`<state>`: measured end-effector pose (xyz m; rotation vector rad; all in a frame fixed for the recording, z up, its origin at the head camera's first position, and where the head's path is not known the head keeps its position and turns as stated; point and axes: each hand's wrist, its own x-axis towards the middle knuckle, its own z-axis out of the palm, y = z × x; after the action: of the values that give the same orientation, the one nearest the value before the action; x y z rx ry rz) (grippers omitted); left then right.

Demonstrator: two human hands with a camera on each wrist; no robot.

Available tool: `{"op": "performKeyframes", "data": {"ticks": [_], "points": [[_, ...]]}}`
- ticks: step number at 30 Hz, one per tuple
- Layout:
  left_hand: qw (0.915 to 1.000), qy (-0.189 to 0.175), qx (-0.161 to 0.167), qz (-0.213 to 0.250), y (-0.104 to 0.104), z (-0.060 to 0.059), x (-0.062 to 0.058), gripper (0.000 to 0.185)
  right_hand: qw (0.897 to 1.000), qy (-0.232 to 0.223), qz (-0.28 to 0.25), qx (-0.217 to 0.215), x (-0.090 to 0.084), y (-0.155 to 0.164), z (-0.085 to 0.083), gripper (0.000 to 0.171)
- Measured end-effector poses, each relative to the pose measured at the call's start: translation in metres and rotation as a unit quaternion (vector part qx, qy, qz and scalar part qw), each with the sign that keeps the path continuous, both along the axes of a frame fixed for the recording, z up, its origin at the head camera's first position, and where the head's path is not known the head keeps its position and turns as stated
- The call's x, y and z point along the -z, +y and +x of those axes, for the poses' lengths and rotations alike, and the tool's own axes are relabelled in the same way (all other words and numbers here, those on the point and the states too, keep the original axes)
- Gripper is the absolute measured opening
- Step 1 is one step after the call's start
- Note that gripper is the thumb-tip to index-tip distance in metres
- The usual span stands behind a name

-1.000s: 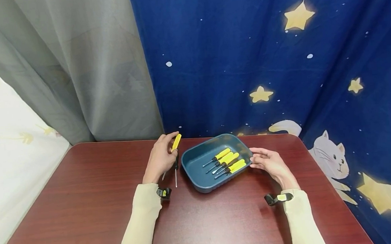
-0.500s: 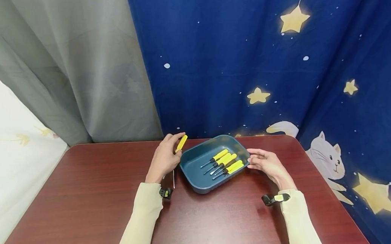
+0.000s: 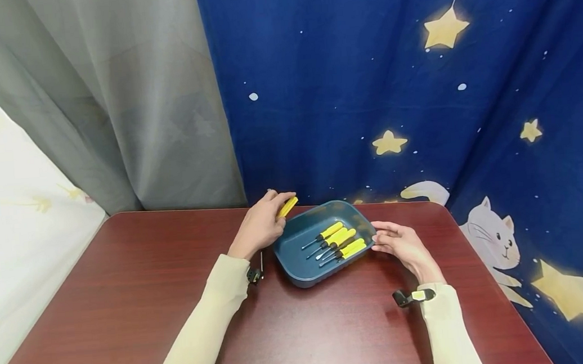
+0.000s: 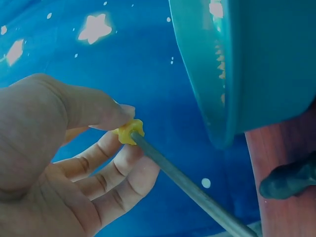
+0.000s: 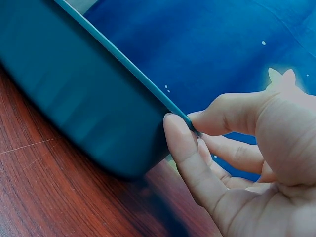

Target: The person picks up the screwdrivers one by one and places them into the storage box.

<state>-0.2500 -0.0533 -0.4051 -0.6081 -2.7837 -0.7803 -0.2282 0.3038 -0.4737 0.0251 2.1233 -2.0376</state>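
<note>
My left hand (image 3: pixel 266 222) pinches the yellow handle of a screwdriver (image 3: pixel 288 206) at the rear left rim of a dark blue tray (image 3: pixel 300 280). Its steel shaft (image 4: pixel 182 183) slants down past my palm toward the table. In the left wrist view my thumb and fingers (image 4: pixel 106 148) close round the handle end (image 4: pixel 129 132), beside the tray wall (image 4: pixel 256 64). Several yellow-handled screwdrivers (image 3: pixel 337 241) lie side by side in the tray. My right hand (image 3: pixel 394 241) grips the tray's right rim, thumb under and fingers over the edge (image 5: pixel 185 121).
The tray stands on a dark red wooden table (image 3: pixel 127 306). A blue curtain with stars and a cat (image 3: pixel 391 85) hangs close behind and to the right. A grey curtain (image 3: pixel 113 104) hangs at the back left.
My left hand has carried the screwdriver rightward, from beside the tray to its rear left rim. The right hand keeps its hold on the tray's right edge.
</note>
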Motion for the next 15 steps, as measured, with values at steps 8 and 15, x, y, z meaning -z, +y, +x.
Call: {"op": "performKeyframes", "data": {"ticks": [8,15], "points": [[0.9985,-0.013,0.021,-0.048,0.015,-0.007,-0.007,0.06,1.0,0.002,0.0,0.002,0.001,0.0,-0.001,0.052],[0.9958,-0.011,0.044,-0.08,0.025,-0.013,-0.011,0.058,1.0,0.003,0.0,-0.001,0.001,0.0,-0.001,0.052]]}}
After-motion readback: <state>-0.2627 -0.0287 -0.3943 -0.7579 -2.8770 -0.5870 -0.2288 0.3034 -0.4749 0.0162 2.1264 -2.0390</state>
